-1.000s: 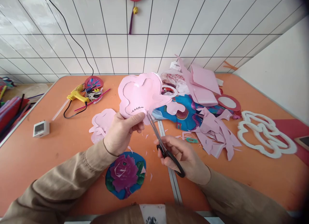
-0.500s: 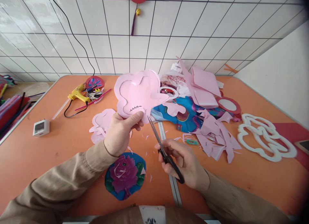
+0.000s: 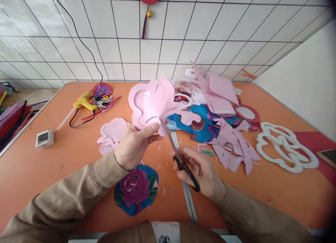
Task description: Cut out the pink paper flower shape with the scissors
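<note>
My left hand [image 3: 140,141] pinches the lower edge of a pink paper cutout [image 3: 151,101], which has wavy edges and a small dark leaf-sprig print. The cutout is raised above the table. In my right hand [image 3: 198,168] are black-handled scissors [image 3: 175,150], their blades pointing up and touching the cutout's lower edge just right of my left thumb. Below my hands lies a round blue fabric piece [image 3: 136,190] with a purple rose. To the left of my left hand, smaller pink cutouts [image 3: 111,133] rest on the orange table [image 3: 78,180].
Pink scraps [image 3: 235,145], folded pink sheets [image 3: 222,92] and blue patterned fabric [image 3: 204,122] are heaped on the right. White cloud-shaped frames [image 3: 286,147] lie farther right. A yellow glue gun [image 3: 85,101] with a cord and a small white device [image 3: 44,138] are on the left.
The pink cutout has shifted slightly right and turned a little, with its right part more folded. The scissors have risen slightly, blades farther into its edge.
</note>
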A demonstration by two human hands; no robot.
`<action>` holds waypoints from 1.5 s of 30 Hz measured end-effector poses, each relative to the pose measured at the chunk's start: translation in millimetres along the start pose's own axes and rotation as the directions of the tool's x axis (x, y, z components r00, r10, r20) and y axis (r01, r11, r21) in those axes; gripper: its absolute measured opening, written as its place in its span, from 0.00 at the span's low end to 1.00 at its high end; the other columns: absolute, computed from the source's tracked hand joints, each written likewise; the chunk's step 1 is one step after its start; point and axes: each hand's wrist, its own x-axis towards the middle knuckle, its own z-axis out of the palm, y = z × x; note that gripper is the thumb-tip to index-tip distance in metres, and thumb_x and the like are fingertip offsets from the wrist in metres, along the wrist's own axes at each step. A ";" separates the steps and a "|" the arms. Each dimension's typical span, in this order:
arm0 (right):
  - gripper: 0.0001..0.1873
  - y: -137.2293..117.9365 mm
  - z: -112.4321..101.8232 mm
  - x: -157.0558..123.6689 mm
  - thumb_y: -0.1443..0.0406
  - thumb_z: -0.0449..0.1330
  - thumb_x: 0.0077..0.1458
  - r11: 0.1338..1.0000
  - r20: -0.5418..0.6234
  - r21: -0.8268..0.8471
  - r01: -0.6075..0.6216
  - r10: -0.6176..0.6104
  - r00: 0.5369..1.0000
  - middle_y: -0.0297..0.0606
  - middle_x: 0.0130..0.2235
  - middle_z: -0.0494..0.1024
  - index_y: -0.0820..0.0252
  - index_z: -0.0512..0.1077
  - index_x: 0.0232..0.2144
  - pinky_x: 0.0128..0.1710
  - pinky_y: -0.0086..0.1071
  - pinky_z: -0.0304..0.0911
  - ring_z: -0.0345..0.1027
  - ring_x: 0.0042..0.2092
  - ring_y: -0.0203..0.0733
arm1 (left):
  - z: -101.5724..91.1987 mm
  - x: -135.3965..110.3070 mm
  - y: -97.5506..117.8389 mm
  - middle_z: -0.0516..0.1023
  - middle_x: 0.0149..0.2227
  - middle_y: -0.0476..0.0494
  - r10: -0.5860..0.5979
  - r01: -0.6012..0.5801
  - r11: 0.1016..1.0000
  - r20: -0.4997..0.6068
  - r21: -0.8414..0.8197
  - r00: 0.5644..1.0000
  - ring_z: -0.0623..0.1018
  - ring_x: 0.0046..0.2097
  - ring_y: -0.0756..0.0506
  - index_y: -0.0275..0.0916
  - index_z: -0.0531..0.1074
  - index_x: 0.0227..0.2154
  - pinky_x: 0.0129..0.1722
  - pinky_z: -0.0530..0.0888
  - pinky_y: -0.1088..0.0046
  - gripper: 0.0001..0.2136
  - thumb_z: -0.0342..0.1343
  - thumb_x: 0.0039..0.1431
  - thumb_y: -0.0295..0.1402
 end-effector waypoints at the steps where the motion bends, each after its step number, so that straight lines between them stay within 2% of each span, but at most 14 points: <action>1: 0.25 -0.7 -0.6 0.0 0.45 0.64 0.52 0.999 0.016 0.033 -0.013 0.013 1.000 0.36 0.27 0.73 0.59 0.71 0.40 0.25 0.32 0.61 0.64 0.27 0.37 | -0.6 0.1 -0.4 0.83 0.40 0.43 -0.013 0.013 1.000 0.027 -0.007 1.000 0.80 0.41 0.48 0.36 0.81 0.31 0.39 0.76 0.74 0.11 0.73 0.44 0.35; 4: 0.29 -1.3 -1.9 0.0 0.42 0.63 0.51 0.994 0.058 0.104 -0.041 0.035 0.998 0.36 0.28 0.72 0.59 0.71 0.40 0.24 0.31 0.61 0.65 0.26 0.36 | -2.2 0.5 -1.7 0.84 0.42 0.41 -0.036 0.037 0.999 0.076 -0.016 0.996 0.81 0.43 0.46 0.36 0.82 0.33 0.44 0.77 0.72 0.11 0.71 0.48 0.35; 6: 0.28 -0.2 -2.2 0.1 0.43 0.63 0.52 0.995 0.059 0.093 -0.036 0.031 0.998 0.36 0.28 0.73 0.59 0.71 0.41 0.24 0.31 0.61 0.65 0.26 0.36 | -2.8 0.5 -2.3 0.84 0.41 0.41 -0.047 0.049 0.999 0.083 -0.021 0.995 0.81 0.44 0.45 0.35 0.82 0.33 0.44 0.77 0.72 0.10 0.71 0.48 0.35; 9: 0.21 2.4 -2.1 0.9 0.50 0.64 0.53 0.998 -0.005 -0.049 0.027 -0.027 1.000 0.36 0.27 0.74 0.58 0.71 0.40 0.25 0.32 0.61 0.64 0.26 0.37 | -3.2 0.3 -2.9 0.84 0.39 0.41 -0.059 0.062 0.997 0.092 -0.037 0.994 0.81 0.44 0.45 0.35 0.82 0.30 0.44 0.77 0.74 0.10 0.71 0.47 0.35; 11: 0.17 3.1 -2.0 2.4 0.54 0.65 0.53 0.972 -0.059 -0.207 0.110 -0.125 0.990 0.34 0.26 0.74 0.58 0.72 0.40 0.26 0.32 0.61 0.63 0.26 0.37 | -3.4 0.1 -3.5 0.83 0.37 0.42 -0.051 0.057 0.997 0.111 -0.043 0.992 0.81 0.43 0.46 0.35 0.81 0.27 0.44 0.77 0.74 0.09 0.72 0.47 0.35; 13: 0.15 2.4 -1.9 4.3 0.57 0.65 0.53 0.918 -0.084 -0.341 0.203 -0.245 0.966 0.33 0.25 0.74 0.57 0.73 0.41 0.25 0.32 0.60 0.63 0.25 0.37 | -3.8 0.2 -4.3 0.83 0.35 0.43 -0.045 0.050 0.998 0.119 -0.041 0.992 0.81 0.43 0.46 0.34 0.81 0.25 0.44 0.77 0.75 0.10 0.72 0.47 0.36; 17: 0.10 -0.5 -0.8 7.2 0.62 0.63 0.57 0.795 -0.089 -0.500 0.343 -0.441 0.893 0.32 0.26 0.73 0.56 0.73 0.42 0.23 0.30 0.63 0.65 0.25 0.37 | -5.5 0.7 -5.9 0.82 0.34 0.44 -0.039 0.044 0.998 0.117 -0.043 0.992 0.81 0.44 0.45 0.34 0.81 0.25 0.45 0.77 0.74 0.10 0.71 0.48 0.36; 22: 0.13 -0.1 1.1 6.7 0.65 0.63 0.58 0.691 -0.092 -0.601 0.402 -0.560 0.824 0.32 0.27 0.73 0.57 0.73 0.46 0.25 0.29 0.67 0.68 0.26 0.36 | -7.3 1.6 -7.0 0.84 0.36 0.44 -0.052 0.059 0.997 0.131 -0.051 0.990 0.82 0.41 0.47 0.34 0.82 0.29 0.44 0.77 0.75 0.08 0.70 0.51 0.35; 30: 0.15 1.7 1.7 5.9 0.64 0.63 0.60 0.664 -0.085 -0.604 0.440 -0.602 0.794 0.32 0.28 0.71 0.58 0.72 0.49 0.25 0.27 0.66 0.66 0.25 0.34 | -6.6 3.9 -7.7 0.85 0.35 0.42 -0.041 0.049 0.997 0.121 -0.064 0.992 0.84 0.39 0.46 0.35 0.83 0.32 0.41 0.78 0.76 0.09 0.71 0.50 0.35; 40: 0.13 0.3 1.5 4.8 0.62 0.63 0.60 0.708 -0.094 -0.582 0.399 -0.546 0.832 0.33 0.27 0.72 0.58 0.75 0.47 0.24 0.28 0.67 0.67 0.25 0.35 | -5.5 -0.5 -8.9 0.85 0.35 0.44 -0.021 0.031 0.993 0.092 -0.115 0.996 0.84 0.39 0.48 0.35 0.83 0.30 0.38 0.80 0.79 0.07 0.71 0.50 0.32; 45: 0.13 1.9 1.6 4.4 0.62 0.63 0.60 0.708 -0.095 -0.587 0.392 -0.542 0.835 0.33 0.26 0.72 0.58 0.75 0.47 0.24 0.28 0.67 0.66 0.24 0.35 | -5.6 -0.5 -9.8 0.85 0.35 0.44 -0.011 0.020 0.993 0.084 -0.113 0.996 0.84 0.40 0.47 0.34 0.83 0.30 0.39 0.80 0.79 0.06 0.70 0.50 0.32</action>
